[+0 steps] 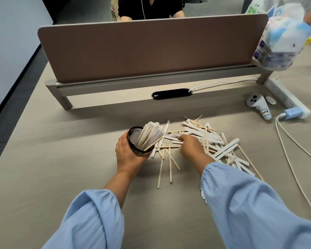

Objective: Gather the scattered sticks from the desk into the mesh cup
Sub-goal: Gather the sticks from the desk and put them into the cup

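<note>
A black mesh cup [135, 141] is tilted to the right, with several wooden and paper-wrapped sticks [151, 134] poking out of its mouth. My left hand [127, 155] grips the cup from below and behind. A loose pile of scattered sticks [205, 139] lies on the desk to the right of the cup, and a few bare wooden ones [170, 166] point toward me. My right hand [189, 146] rests on the pile's left part, fingers curled down onto the sticks there; whether it holds any is hidden.
A brown divider panel [151, 49] on a metal rail crosses the desk behind the pile. At the right lie a white controller [258, 106], a power strip [287, 97], a blue charger [291, 114] with white cables [294, 159], and a plastic bag [284, 36]. A person sits beyond the divider.
</note>
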Tool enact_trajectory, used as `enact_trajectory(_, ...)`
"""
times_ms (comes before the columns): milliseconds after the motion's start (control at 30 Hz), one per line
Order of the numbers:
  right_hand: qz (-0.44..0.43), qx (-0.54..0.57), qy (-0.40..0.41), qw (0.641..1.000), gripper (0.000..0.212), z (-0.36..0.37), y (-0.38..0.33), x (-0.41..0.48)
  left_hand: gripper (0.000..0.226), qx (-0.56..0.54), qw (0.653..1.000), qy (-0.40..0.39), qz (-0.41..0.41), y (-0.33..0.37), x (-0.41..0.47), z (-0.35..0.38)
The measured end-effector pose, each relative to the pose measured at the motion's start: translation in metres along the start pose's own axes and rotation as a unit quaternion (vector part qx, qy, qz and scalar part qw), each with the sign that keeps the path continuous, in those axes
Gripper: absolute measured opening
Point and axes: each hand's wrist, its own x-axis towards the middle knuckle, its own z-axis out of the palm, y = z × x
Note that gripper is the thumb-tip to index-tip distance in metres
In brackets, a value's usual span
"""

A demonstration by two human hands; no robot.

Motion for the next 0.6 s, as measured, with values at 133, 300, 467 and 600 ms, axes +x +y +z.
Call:
enact_trajectory(133,-0.064,-0.12,-0.035,0.99,0.047,0.016,0.015,0.001,0.088,0.004,1.0,0.0,-0.007,-0.005,0.0,0.004)
enact_trajectory(300,-0.102,-0.174,-0.03,0.979,0.04,0.028,0.009,0.001,0.09,0.012,1.0,0.003,-0.019,-0.007,0.002,0.004)
enact_trajectory(467,-0.14,-0.191,-0.013,0.972,0.03,0.033,-0.002,0.004,0.09,0.017,0.999,0.014,-0.035,-0.012,0.002,-0.001)
enact_trajectory(600,-0.124,-0.203,-0.046,0.97,0.027,0.037,-0.007,0.005,0.091,0.021,0.999,0.016,-0.043,-0.012,-0.001,-0.004)
